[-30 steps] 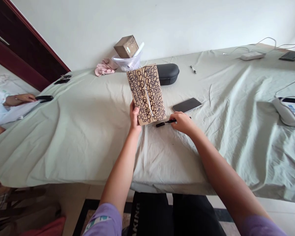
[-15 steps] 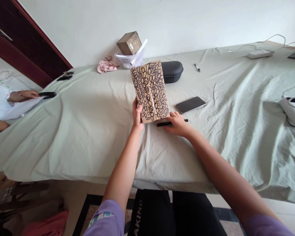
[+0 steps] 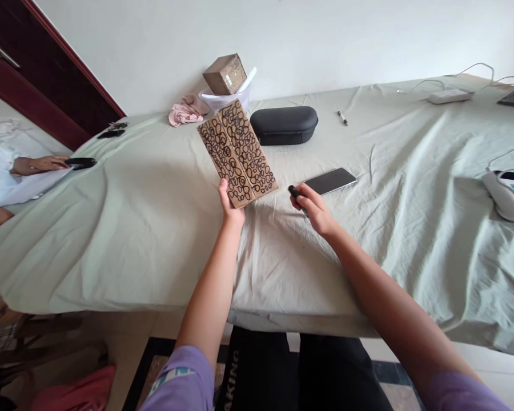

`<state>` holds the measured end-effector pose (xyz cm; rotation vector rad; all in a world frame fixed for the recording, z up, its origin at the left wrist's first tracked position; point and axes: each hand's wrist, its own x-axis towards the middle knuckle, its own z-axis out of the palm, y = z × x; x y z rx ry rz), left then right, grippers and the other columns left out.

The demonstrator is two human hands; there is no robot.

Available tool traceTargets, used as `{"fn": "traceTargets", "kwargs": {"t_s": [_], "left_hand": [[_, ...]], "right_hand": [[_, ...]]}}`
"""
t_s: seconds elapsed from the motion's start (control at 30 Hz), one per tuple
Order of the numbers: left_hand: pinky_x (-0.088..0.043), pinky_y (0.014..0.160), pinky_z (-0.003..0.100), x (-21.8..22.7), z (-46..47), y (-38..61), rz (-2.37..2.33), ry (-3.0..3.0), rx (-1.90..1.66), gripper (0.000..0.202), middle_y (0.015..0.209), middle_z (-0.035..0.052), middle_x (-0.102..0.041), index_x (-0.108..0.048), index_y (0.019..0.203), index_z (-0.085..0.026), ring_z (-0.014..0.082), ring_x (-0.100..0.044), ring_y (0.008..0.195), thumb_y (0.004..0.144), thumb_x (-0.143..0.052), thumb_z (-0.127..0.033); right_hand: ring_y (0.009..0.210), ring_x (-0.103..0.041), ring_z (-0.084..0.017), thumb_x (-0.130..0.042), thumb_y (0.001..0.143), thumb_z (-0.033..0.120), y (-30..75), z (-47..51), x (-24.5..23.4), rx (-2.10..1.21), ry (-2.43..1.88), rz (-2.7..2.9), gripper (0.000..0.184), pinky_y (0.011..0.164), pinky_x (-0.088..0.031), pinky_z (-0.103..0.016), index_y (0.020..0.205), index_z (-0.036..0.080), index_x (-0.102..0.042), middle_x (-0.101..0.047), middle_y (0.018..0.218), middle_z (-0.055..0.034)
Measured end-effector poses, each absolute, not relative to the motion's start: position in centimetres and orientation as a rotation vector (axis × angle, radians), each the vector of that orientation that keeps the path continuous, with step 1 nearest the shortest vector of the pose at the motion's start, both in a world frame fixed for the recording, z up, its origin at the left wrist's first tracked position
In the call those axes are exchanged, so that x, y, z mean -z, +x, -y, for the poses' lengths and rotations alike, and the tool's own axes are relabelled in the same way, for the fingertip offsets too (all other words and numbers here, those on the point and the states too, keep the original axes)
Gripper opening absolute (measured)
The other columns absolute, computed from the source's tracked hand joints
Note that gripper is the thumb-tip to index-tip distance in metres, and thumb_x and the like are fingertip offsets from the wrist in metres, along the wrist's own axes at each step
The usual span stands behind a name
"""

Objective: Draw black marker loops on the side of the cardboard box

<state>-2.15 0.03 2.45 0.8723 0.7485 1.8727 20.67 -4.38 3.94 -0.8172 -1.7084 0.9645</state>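
head view | our left hand [image 3: 230, 206] clamps the scribbled cardboard [image 3: 237, 153] at its 6 o'clock corner, tilting it to face us | right hand [image 3: 314, 206] closed around black marker [image 3: 294, 193], off the desk [image 3: 145, 228], phone [image 3: 329, 180] at 1 o'clock

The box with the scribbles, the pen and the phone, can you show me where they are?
box [image 3: 239, 153], head view, on its scribbled face.
pen [image 3: 293, 191], head view, on its black end.
phone [image 3: 330, 180], head view, on its dark screen.

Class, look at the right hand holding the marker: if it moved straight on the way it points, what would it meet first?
Probably the phone: the right hand, gripping the marker, points up the table toward it, though depth is unclear.
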Motion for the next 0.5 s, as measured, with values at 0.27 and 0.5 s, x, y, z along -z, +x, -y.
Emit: {"fn": "traceTargets", "kwargs": {"t_s": [0.27,0.5], "left_hand": [[-0.049,0.119,0.044,-2.5,0.1,-1.9,-0.733,0.886,-1.871,0.066,0.141,0.0066,-0.067,-0.068,0.125,-0.026,0.0312,-0.054,0.145,0.082,-0.059,-0.075],[-0.053,0.113,0.045,-1.6,-0.2,-1.1,-0.729,0.980,-1.828,0.072,0.140,0.0076,-0.067,-0.065,0.128,-0.028,0.0336,-0.058,0.139,0.071,-0.074,-0.072]], "right_hand": [[0.050,-0.026,-0.012,-0.056,0.086,0.066,20.6,3.5,-3.9,-1.339,-0.687,1.237,0.049,0.050,-0.022,-0.027,0.065,0.023,-0.045,-0.031,0.056,0.0039],[0.047,-0.026,-0.007,-0.060,0.084,0.041,20.2,4.7,-4.4,-1.229,-0.672,1.285,0.024,0.044,-0.021,-0.024,0.074,0.022,-0.051,-0.038,0.068,0.0047]]}}
